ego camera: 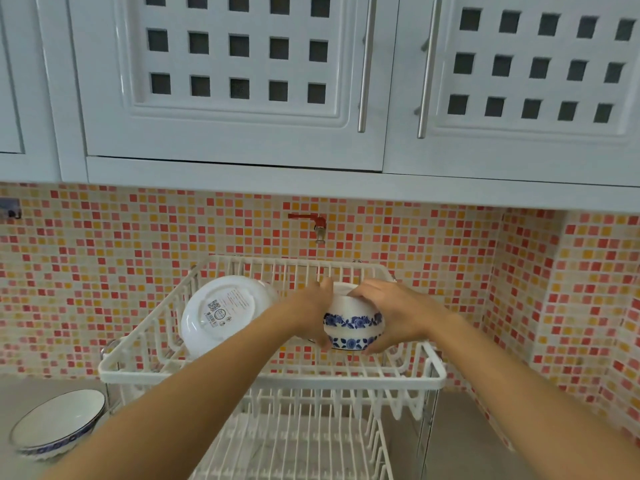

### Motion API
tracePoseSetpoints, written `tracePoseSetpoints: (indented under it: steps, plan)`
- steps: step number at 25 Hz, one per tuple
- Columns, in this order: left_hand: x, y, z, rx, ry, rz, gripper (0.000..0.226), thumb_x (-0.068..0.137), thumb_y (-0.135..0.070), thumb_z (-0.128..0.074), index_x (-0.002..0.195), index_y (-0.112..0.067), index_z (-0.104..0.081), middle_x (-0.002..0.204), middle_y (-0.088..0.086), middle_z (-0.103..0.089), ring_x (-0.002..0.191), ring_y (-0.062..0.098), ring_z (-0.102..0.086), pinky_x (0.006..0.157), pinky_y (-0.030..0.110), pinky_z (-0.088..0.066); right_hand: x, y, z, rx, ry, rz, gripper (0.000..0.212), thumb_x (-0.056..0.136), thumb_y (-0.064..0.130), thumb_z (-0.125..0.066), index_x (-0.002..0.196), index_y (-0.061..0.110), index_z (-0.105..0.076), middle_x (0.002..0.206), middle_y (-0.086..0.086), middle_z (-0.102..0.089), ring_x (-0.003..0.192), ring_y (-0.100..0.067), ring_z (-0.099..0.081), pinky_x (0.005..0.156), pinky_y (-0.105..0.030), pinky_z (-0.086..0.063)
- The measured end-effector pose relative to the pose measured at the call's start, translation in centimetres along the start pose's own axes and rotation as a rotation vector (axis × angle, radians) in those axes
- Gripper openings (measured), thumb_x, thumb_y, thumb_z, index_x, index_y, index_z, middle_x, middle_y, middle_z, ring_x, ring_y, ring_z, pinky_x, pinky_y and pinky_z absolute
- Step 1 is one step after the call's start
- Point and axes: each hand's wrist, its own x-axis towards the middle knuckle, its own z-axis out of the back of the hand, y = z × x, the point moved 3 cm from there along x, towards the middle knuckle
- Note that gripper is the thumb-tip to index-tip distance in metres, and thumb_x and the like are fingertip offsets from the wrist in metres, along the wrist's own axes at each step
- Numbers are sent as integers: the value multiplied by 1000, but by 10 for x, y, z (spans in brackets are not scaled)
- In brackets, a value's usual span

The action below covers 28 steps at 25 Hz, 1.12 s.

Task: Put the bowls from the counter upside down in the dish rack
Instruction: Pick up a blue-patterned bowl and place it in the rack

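Left hand: the left hand point(313, 308) is seen at the centre of the frame, pressed against the left side of the blue-patterned bowl point(353, 322), fingers wrapped round it.
Right hand: the right hand point(388, 311) is laid over the top and right side of the same bowl, thumb near the lower rim; the bowl is gripped between both hands.
Blue-patterned bowl: it is held upside down, foot ring uppermost, over the right half of the upper tier of the dish rack point(270, 375); whether its rim touches the wires cannot be told.
White bowl: a plain white bowl point(225, 315) is seen in the left half of the upper tier, tilted on its edge, its labelled underside turned toward the camera.
Third bowl: a blue-rimmed bowl point(57, 422) is seen upright on the tabletop point(460, 427) at the lower left of the frame, just left of the rack.
Lower tier: it is seen at the bottom centre, below the arms.
Background: a mosaic tile wall point(104, 271) with a red tap point(313, 225) is seen behind the rack, and white cupboards point(242, 81) fill the top.
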Motion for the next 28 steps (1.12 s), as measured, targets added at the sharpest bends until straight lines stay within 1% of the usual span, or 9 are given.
tracePoseSetpoints:
  steps: [4, 8, 10, 13, 15, 17, 20, 24, 28]
  plan:
    - [-5, -1, -18, -45, -75, 30, 82, 68, -23, -82, 127, -7, -29, 131, 14, -41, 115, 30, -50, 88, 33, -47, 7, 1, -9, -54, 43, 38, 85, 58, 48, -82, 128, 21, -42, 117, 7, -49, 103, -12, -50, 82, -30, -51]
    - [-3, -2, -25, -55, -102, 59, 80, 71, -21, -80, 130, -4, -28, 135, 15, -37, 116, 31, -50, 87, 34, -50, 14, -4, -22, -155, 110, 24, 99, 58, 50, -81, 138, 16, -33, 131, 2, -40, 118, -16, -41, 91, -36, -51]
    - [-3, -7, -29, -31, -134, 71, 74, 76, -14, -75, 131, -2, -28, 138, 17, -35, 118, 33, -51, 91, 36, -48, 16, -5, -26, -204, 156, 20, 99, 62, 49, -79, 141, 14, -31, 140, 0, -37, 126, -18, -34, 97, -39, -47]
    - [-3, -7, -32, 9, -174, 66, 63, 81, -5, -67, 132, -1, -29, 139, 19, -35, 118, 35, -51, 92, 37, -46, 18, -3, -27, -227, 192, 22, 95, 68, 43, -78, 143, 13, -28, 144, 0, -37, 128, -18, -31, 102, -36, -43]
    - [-3, -3, -34, -7, -158, 70, 64, 83, -8, -65, 135, -4, -27, 146, 19, -28, 121, 37, -49, 95, 39, -46, 18, -2, -27, -225, 196, 22, 95, 70, 40, -78, 144, 12, -26, 146, -1, -36, 130, -18, -31, 103, -33, -41]
    - [-4, -1, -35, 11, -124, 77, 70, 86, -10, -62, 141, -5, -20, 154, 21, -13, 127, 39, -45, 99, 41, -44, 17, -1, -26, -231, 189, 28, 96, 71, 40, -77, 146, 12, -22, 149, -2, -34, 132, -19, -31, 104, -37, -41]
    - [-6, -1, -34, 51, -95, 114, 75, 88, -4, -56, 146, 1, -8, 156, 25, 1, 131, 41, -41, 102, 39, -42, 19, 0, -28, -224, 180, 46, 94, 75, 42, -73, 147, 14, -20, 150, -2, -35, 132, -22, -36, 105, -40, -40]
    - [-6, -1, -33, 35, -62, 140, 78, 88, -2, -56, 147, 3, -6, 156, 25, 3, 132, 41, -40, 103, 40, -42, 18, 2, -27, -205, 181, 37, 93, 76, 43, -73, 148, 16, -21, 151, -2, -33, 133, -21, -38, 105, -38, -40]
    - [-7, -3, -32, 28, -23, 154, 83, 88, -4, -58, 147, 3, -2, 157, 25, 6, 132, 41, -40, 105, 39, -41, 15, 5, -21, -217, 177, 15, 93, 76, 47, -71, 148, 18, -19, 153, 0, -30, 135, -19, -36, 101, -41, -44]
